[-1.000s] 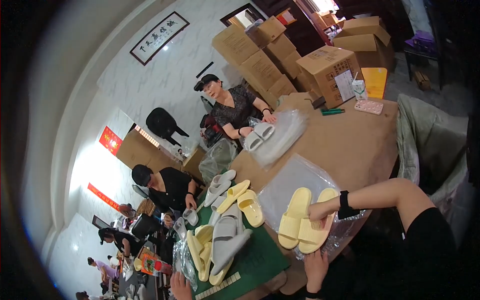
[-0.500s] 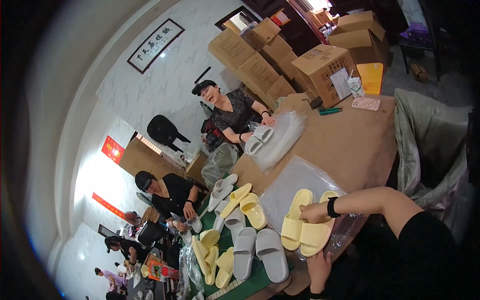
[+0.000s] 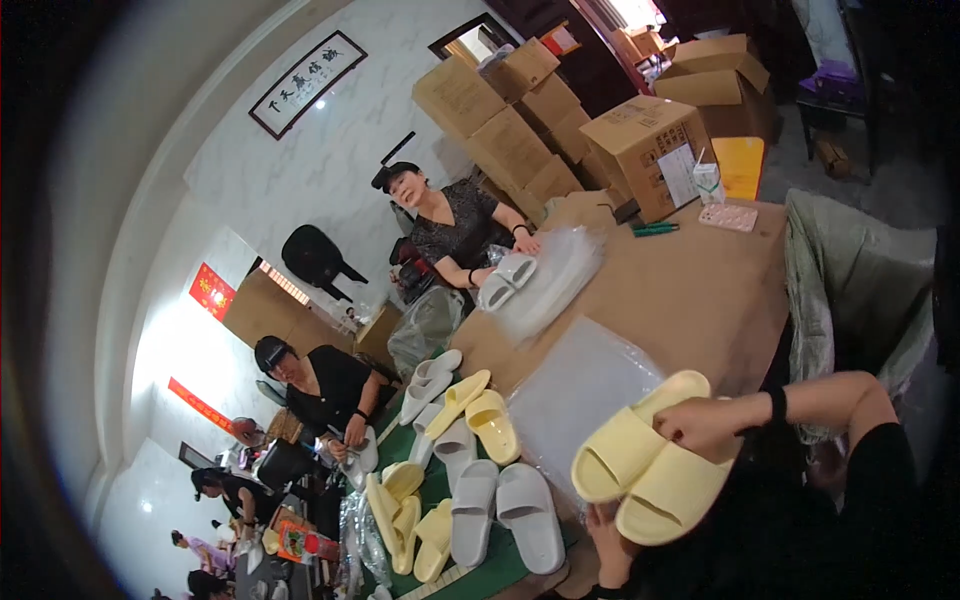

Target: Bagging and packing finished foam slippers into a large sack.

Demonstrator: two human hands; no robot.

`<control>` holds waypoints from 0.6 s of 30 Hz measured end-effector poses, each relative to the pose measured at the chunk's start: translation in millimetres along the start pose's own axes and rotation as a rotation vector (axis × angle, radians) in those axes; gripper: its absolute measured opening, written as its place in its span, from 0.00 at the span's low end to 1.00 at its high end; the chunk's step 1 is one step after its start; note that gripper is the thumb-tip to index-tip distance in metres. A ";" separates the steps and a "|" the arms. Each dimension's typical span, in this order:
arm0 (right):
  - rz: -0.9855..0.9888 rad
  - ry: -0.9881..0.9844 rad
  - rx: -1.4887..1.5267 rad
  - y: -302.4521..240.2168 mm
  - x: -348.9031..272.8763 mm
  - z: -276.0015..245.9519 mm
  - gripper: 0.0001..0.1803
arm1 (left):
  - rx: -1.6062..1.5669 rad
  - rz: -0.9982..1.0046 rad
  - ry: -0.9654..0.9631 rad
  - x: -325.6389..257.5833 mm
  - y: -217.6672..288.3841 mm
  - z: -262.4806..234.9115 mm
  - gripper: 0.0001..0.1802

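A pair of pale yellow slide slippers point(image 3: 655, 470) is raised at the table's near edge, tilted with the toes toward me. My right hand point(image 3: 695, 425) is closed on the pair near the inner edges, its fingers partly hidden by the slippers. Below them, my left hand point(image 3: 610, 545) is mostly covered by the slippers' toe ends, so its grip cannot be made out. Clear flat plastic bags point(image 3: 580, 390) lie on the table just beyond the slippers. To the left, a grey slipper point(image 3: 530, 515) and its mate stand on a green mat.
More yellow slippers point(image 3: 435, 540) and grey slippers point(image 3: 455, 450) cover the green mat. Across the brown table point(image 3: 690, 290), a person point(image 3: 455, 225) handles a light slipper pair over plastic bags. Another person point(image 3: 325, 390) sits left. A carton point(image 3: 645, 150) and pink phone point(image 3: 728, 217) are far right.
My right hand has lifted the yellow slippers off the plastic bags and brought them closer to me. My left hand has shifted slightly left and down. The view has turned a little.
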State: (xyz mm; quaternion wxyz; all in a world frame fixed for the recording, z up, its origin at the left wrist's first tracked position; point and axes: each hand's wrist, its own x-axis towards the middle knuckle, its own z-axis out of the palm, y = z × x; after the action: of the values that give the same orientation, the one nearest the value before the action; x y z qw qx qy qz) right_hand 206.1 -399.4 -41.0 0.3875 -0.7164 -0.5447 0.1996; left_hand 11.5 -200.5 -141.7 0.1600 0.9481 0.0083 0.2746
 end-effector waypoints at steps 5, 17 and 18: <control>0.039 -0.061 0.065 -18.2 -69.6 8.1 0.11 | -0.081 -0.063 -0.280 14.2 -10.3 -1.5 0.36; 0.039 -0.233 0.011 -42.5 -55.8 7.7 0.11 | -0.103 -0.062 -0.276 15.8 -34.7 10.7 0.22; 0.017 -0.253 -0.003 -32.5 -52.4 15.8 0.12 | -0.131 -0.119 -0.278 11.6 -42.0 8.5 0.19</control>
State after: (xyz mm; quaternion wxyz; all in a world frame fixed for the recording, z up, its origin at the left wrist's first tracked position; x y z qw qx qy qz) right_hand 157.4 -439.6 -32.9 0.3127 -0.6909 -0.5834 0.2909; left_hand 28.8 -162.0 -155.4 0.2370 0.9623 0.0243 0.1309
